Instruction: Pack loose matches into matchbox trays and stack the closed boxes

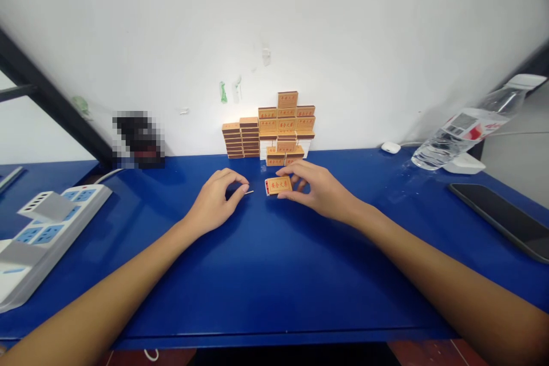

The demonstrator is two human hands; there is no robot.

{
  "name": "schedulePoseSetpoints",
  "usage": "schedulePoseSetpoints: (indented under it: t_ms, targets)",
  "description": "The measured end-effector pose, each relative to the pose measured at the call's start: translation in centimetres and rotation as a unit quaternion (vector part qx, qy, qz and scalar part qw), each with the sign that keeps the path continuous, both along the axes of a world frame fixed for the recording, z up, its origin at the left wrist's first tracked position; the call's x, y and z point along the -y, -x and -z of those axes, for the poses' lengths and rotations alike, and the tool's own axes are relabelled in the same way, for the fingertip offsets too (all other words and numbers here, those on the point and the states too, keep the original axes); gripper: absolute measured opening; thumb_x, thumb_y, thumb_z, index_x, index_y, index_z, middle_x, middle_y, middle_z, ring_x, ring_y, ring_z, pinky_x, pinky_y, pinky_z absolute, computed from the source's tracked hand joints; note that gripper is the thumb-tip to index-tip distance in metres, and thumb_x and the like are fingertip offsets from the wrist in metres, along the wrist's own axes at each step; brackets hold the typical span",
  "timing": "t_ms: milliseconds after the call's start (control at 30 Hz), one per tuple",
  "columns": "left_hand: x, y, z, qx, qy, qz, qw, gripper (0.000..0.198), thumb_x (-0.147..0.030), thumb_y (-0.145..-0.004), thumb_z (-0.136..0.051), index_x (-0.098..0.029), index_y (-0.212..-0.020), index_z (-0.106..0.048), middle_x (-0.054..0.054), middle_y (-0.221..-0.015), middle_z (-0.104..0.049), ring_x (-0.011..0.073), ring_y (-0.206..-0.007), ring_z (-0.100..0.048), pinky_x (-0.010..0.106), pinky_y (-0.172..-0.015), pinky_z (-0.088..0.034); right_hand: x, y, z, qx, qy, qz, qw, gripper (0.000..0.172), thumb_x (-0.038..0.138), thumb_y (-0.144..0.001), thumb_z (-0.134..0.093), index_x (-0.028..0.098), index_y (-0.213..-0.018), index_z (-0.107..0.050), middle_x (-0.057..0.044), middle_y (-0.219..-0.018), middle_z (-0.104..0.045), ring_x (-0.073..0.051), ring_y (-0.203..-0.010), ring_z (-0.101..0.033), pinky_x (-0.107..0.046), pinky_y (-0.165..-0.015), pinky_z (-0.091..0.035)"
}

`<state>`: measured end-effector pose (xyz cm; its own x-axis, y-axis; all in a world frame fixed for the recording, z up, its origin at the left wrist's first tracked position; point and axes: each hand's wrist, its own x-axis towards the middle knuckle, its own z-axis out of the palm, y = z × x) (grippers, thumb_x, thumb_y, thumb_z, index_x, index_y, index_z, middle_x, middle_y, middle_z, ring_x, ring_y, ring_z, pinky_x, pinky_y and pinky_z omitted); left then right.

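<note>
My right hand [316, 187] grips a matchbox [279, 185] by its top and bottom edges, between thumb and fingers. The box's inner tray is slid partly out on the left, and red match heads show in it. To its left, my left hand [221, 197] pinches a single match [249, 192] between thumb and fingertips; its end points toward the box, a short gap away. Behind both hands, against the wall, stands a stepped stack of matchboxes [287, 124]. Two columns of flat-lying matchboxes [241, 140] adjoin it on the left.
A power strip [64, 223] with a plugged-in adapter lies at left. At right are a tilted water bottle [472, 123], a white earphone case [390, 147] and a dark phone [501, 220]. A pixelated dark object [139, 138] stands near the wall. The blue table [274, 286] ends at the front edge.
</note>
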<state>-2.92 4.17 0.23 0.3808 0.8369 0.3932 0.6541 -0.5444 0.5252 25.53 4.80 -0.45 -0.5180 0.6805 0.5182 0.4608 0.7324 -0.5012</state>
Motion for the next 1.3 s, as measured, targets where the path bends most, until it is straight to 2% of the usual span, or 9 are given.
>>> schedulePoseSetpoints:
  t_ms: [100, 233, 367, 733, 833, 967, 1133, 1200, 1300]
  targets:
    - [0.7, -0.9, -0.2, 0.128, 0.106, 0.031, 0.986, 0.034, -0.05, -0.102, -0.06, -0.02, -0.105, -0.077, 0.007, -0.098, -0.076, 0.0208, -0.086, -0.066, 0.034, -0.078, -0.051, 1.1, 1.3, -0.3, -0.037, 0.013, -0.032, 0.999, 0.039, 0.029, -0.091, -0.083, 0.021, -0.125, -0.067, -0.005, -0.111, -0.068, -0.015, -0.087, -0.067, -0.03, -0.074, -0.059]
    - [1.3, -1.5, -0.4, 0.251, 0.255, 0.09, 0.929, 0.043, -0.057, -0.097, -0.066, -0.017, -0.109, -0.076, 0.003, -0.072, -0.069, 0.0132, -0.06, -0.059, 0.025, -0.055, -0.046, 2.2, 2.4, -0.7, -0.076, 0.036, -0.046, 0.995, 0.036, 0.028, -0.091, -0.083, 0.021, -0.123, -0.067, -0.004, -0.112, -0.069, -0.014, -0.086, -0.068, -0.029, -0.074, -0.06]
    - [1.8, -1.7, -0.3, 0.302, 0.302, 0.098, 0.899, 0.046, -0.059, -0.098, -0.067, -0.016, -0.11, -0.073, 0.001, -0.065, -0.065, 0.0109, -0.053, -0.057, 0.021, -0.047, -0.044, 2.8, 2.8, -1.1, -0.078, 0.037, -0.045, 0.995, 0.032, 0.028, -0.091, -0.082, 0.022, -0.119, -0.068, -0.004, -0.111, -0.07, -0.013, -0.082, -0.067, -0.029, -0.073, -0.06]
    - [2.8, -2.9, 0.5, 0.34, 0.32, 0.105, 0.878, 0.045, -0.063, -0.099, -0.063, -0.018, -0.108, -0.06, 0.0, -0.064, -0.067, 0.0145, -0.055, -0.066, 0.024, -0.052, -0.056, 3.9, 3.6, -0.9, -0.044, 0.001, -0.027, 0.999, 0.03, 0.028, -0.1, -0.072, 0.023, -0.129, -0.064, -0.006, -0.111, -0.068, -0.016, -0.082, -0.065, -0.033, -0.074, -0.06]
    - [3.1, -3.2, 0.5, 0.374, 0.355, 0.111, 0.849, 0.048, -0.065, -0.098, -0.062, -0.019, -0.113, -0.06, 0.005, -0.08, -0.072, 0.018, -0.067, -0.071, 0.028, -0.056, -0.06, 3.9, 3.6, -1.0, -0.036, 0.008, -0.024, 0.999, 0.033, 0.031, -0.101, -0.07, 0.026, -0.133, -0.062, -0.008, -0.118, -0.069, -0.018, -0.089, -0.068, -0.036, -0.079, -0.062]
    - [3.2, -3.3, 0.1, 0.415, 0.415, 0.153, 0.795, 0.046, -0.061, -0.1, -0.063, -0.018, -0.116, -0.069, 0.014, -0.113, -0.075, 0.0239, -0.095, -0.075, 0.034, -0.076, -0.065, 3.9, 3.7, -1.2, -0.038, 0.015, -0.011, 0.999, 0.041, 0.033, -0.099, -0.072, 0.027, -0.138, -0.059, -0.008, -0.124, -0.07, -0.022, -0.101, -0.071, -0.039, -0.085, -0.063]
    - [3.0, -3.1, -0.2, 0.437, 0.454, 0.152, 0.762, 0.044, -0.056, -0.1, -0.067, -0.015, -0.112, -0.075, 0.015, -0.113, -0.076, 0.0227, -0.097, -0.075, 0.034, -0.086, -0.064, 3.7, 3.7, -1.1, -0.031, -0.006, -0.028, 0.999, 0.031, 0.03, -0.101, -0.069, 0.027, -0.131, -0.063, -0.007, -0.122, -0.071, -0.022, -0.106, -0.071, -0.038, -0.091, -0.061]
    - [3.0, -3.1, -0.1, 0.435, 0.46, 0.149, 0.76, 0.048, -0.058, -0.1, -0.064, -0.014, -0.111, -0.076, 0.016, -0.112, -0.077, 0.0239, -0.097, -0.075, 0.037, -0.088, -0.064, 3.6, 3.7, -0.9, -0.025, -0.016, -0.03, 0.999, 0.03, 0.028, -0.101, -0.069, 0.026, -0.13, -0.063, -0.007, -0.121, -0.071, -0.022, -0.107, -0.071, -0.038, -0.093, -0.06]
    - [3.1, -3.2, 0.3, 0.41, 0.44, 0.131, 0.788, 0.046, -0.056, -0.099, -0.067, -0.014, -0.115, -0.075, 0.015, -0.112, -0.078, 0.0246, -0.096, -0.077, 0.038, -0.087, -0.064, 3.5, 3.6, -0.5, -0.003, -0.034, -0.026, 0.999, 0.029, 0.027, -0.102, -0.067, 0.026, -0.13, -0.063, -0.009, -0.122, -0.07, -0.023, -0.108, -0.071, -0.04, -0.093, -0.061]
